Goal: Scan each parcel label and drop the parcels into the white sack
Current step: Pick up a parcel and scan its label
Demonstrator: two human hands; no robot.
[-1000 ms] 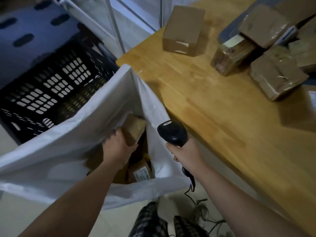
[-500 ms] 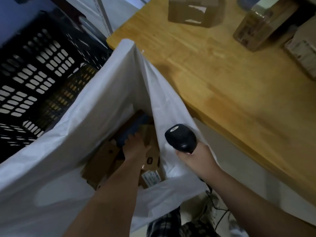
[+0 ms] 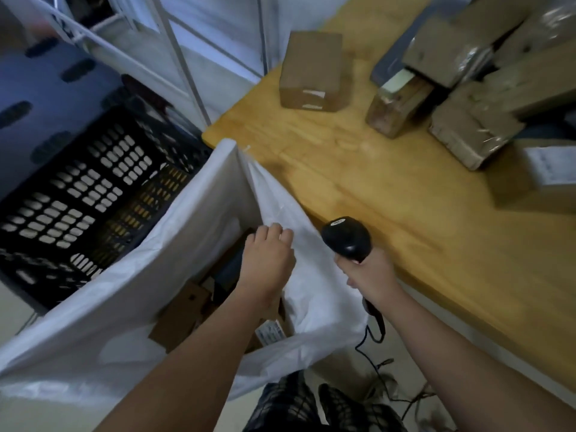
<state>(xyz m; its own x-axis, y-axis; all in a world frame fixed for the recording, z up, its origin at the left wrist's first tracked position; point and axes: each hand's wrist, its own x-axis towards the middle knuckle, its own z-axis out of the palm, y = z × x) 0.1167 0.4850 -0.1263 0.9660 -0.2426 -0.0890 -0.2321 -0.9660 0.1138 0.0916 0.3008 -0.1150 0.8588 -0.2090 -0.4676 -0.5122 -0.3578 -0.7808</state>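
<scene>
The left hand (image 3: 268, 260) hides its own fingertips, and its forearm (image 3: 202, 353) covers parcels (image 3: 184, 316) beneath.

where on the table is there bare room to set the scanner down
Bare wood on the table runs from the sack toward the lone box and along the near edge beside the scanner. The far right end is crowded with piled parcels.

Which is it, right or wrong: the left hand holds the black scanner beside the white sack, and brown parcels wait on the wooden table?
Wrong in one respect. The head view shows the right hand gripping the black scanner, not the left hand, which is above the open white sack. The rest stands: brown parcels wait on the wooden table.
</scene>
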